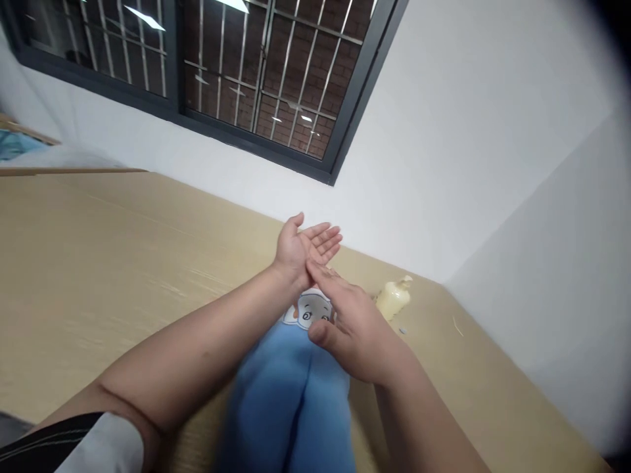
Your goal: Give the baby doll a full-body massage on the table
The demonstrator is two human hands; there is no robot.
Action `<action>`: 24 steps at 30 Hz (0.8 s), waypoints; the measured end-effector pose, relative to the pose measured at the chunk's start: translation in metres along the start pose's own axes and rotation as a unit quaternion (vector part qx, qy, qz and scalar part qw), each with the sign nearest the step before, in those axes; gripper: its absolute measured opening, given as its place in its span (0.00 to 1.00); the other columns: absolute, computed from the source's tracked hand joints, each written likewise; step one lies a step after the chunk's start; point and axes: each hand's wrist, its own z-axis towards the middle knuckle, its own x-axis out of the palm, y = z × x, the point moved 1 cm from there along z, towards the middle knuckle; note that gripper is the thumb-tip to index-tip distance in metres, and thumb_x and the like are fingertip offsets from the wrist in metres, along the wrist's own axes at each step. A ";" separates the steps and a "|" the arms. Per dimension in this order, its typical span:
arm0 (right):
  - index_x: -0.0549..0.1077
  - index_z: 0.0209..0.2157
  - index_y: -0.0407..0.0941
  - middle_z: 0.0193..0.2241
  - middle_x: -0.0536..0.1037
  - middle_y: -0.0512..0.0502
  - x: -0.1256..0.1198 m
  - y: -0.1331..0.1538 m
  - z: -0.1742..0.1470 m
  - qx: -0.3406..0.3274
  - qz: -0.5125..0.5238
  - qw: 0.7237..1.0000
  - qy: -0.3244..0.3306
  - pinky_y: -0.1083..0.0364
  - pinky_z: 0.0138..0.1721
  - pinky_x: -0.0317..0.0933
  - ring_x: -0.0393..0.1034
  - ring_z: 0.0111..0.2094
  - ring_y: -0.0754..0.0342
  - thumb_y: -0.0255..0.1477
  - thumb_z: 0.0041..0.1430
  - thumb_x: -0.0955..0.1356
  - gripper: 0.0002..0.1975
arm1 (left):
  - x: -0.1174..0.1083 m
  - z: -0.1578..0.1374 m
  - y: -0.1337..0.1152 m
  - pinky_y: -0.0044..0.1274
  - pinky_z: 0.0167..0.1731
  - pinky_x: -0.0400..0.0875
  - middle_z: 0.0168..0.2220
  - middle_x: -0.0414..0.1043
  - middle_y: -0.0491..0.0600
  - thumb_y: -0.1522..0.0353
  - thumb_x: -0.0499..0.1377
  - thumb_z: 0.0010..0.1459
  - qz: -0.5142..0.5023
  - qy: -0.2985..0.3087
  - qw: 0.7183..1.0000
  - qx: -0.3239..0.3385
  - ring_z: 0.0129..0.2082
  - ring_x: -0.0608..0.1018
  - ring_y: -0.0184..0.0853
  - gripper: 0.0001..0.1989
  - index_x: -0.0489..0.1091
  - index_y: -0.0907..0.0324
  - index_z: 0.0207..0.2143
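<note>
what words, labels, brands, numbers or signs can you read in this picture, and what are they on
None: no text can be read anywhere in the picture.
Pale yellow bottle: no lettering can be made out; any small print would be too small to read.
Blue fabric item: a cartoon face, partly hidden, but no readable words.
Sleeve: black and white, no visible lettering.
Window: bars and reflections, no sign.

A tan desk (pixel 162 263) with a wrinkled sheen spreads beneath both hands. Under and nearer than the right grip (pixel 362 325) lies a soft blue article with a cartoon face (pixel 273 394); to that grip's right stand a pale-yellow pump bottle (pixel 393 302) and, lying flat, a small blue scrap (pixel 403 330) and a thin pale strand (pixel 458 326).
</note>
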 end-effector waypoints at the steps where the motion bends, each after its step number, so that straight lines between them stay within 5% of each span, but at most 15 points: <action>1: 0.47 0.71 0.47 0.71 0.50 0.41 0.001 -0.001 0.000 0.001 0.004 1.000 0.000 0.37 0.70 0.43 0.42 0.72 0.38 0.62 0.58 0.59 0.50 | 0.000 -0.001 0.003 0.33 0.48 0.74 0.43 0.77 0.63 0.53 0.51 0.63 -0.002 0.003 1.000 -0.010 0.44 0.81 0.46 0.29 0.70 0.69 0.52; 8: 0.40 0.72 0.49 0.73 0.44 0.42 0.011 -0.018 0.009 0.015 -0.035 0.999 -0.016 0.37 0.69 0.43 0.37 0.73 0.39 0.55 0.62 0.64 0.48 | 0.006 -0.013 0.017 0.33 0.53 0.71 0.43 0.77 0.63 0.54 0.53 0.62 0.010 -0.008 1.000 -0.016 0.47 0.79 0.46 0.24 0.73 0.66 0.45; 13: 0.47 0.71 0.47 0.70 0.54 0.39 0.013 -0.023 0.015 0.030 -0.078 0.996 -0.024 0.37 0.68 0.45 0.43 0.72 0.39 0.51 0.63 0.66 0.43 | 0.006 -0.012 0.021 0.34 0.56 0.67 0.41 0.77 0.60 0.56 0.52 0.63 0.049 -0.034 0.998 0.017 0.49 0.78 0.45 0.19 0.73 0.63 0.37; 18: 0.70 0.56 0.45 0.51 0.77 0.35 0.007 -0.016 0.009 0.118 -0.107 0.987 0.028 0.41 0.46 0.66 0.72 0.50 0.37 0.51 0.64 0.65 0.29 | -0.009 0.003 0.033 0.33 0.55 0.67 0.42 0.78 0.58 0.61 0.57 0.61 0.142 -0.033 0.985 0.090 0.47 0.78 0.43 0.13 0.75 0.61 0.37; 21: 0.73 0.48 0.45 0.39 0.80 0.39 0.000 -0.015 0.004 0.153 -0.121 0.979 0.062 0.48 0.33 0.64 0.74 0.37 0.42 0.51 0.62 0.66 0.25 | -0.013 0.006 0.040 0.33 0.52 0.69 0.41 0.79 0.57 0.63 0.61 0.59 0.224 -0.024 0.966 0.125 0.44 0.78 0.43 0.10 0.77 0.61 0.35; 24: 0.74 0.47 0.46 0.35 0.80 0.43 -0.013 -0.016 0.000 0.146 -0.103 0.980 0.089 0.50 0.31 0.63 0.74 0.33 0.46 0.46 0.65 0.65 0.19 | -0.013 0.003 0.045 0.33 0.49 0.70 0.39 0.79 0.57 0.64 0.59 0.60 0.290 -0.023 0.946 0.140 0.43 0.78 0.42 0.11 0.78 0.61 0.35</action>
